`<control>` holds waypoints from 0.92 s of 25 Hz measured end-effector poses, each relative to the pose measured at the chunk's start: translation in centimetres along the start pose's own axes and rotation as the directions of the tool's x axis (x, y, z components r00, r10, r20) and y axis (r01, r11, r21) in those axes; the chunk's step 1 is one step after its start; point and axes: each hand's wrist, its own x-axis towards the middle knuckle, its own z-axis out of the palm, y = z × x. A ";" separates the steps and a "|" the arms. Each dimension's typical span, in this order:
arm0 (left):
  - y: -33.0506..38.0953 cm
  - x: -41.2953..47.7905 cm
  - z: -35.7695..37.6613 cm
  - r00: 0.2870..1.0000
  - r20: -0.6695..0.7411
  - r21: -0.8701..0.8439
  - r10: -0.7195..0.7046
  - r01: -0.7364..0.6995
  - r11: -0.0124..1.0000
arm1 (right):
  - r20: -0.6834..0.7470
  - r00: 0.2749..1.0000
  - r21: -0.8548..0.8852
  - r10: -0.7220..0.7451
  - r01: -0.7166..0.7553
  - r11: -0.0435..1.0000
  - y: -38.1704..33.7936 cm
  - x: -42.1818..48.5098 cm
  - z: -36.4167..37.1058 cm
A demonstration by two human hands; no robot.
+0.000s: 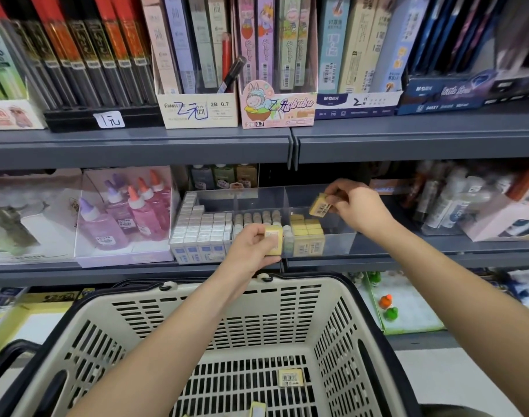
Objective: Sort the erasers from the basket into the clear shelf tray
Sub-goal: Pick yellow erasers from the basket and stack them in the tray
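Fingers (338, 191) of the right hand (358, 206) pinch a yellow eraser (320, 205) by one end and hold it tilted, barcode label toward the camera, above the right-hand compartment of the clear shelf tray (338, 239). The left hand (251, 248) is curled round a second yellow eraser (273, 239), held upright just in front of the tray's front wall, near the divider between the middle and right compartments.

Inside the tray, stacked yellow erasers (307, 230) fill the front of the right compartment, small round-topped pieces (257, 219) stand in rows in the middle one, and white boxed erasers (203, 233) pack the left one. The tray sits on a grey shelf (137, 273), with bottles of pink and purple glue (131, 212) just beside it on the left.

Both forearms reach over a cream slotted basket (341, 326) with a dark rim, which lies below the shelf in the foreground. One loose eraser (291, 378) lies flat on the basket floor, label up, toward the right side; another piece (257, 410) is cut off by the bottom edge and is hard to make out.
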 end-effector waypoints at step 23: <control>0.1 -1.2 0.3 0.999 -0.006 0.041 0.031 -0.031 0.999 | 0.277 0.940 0.065 -0.201 0.190 0.980 -3.9 -3.6 1.7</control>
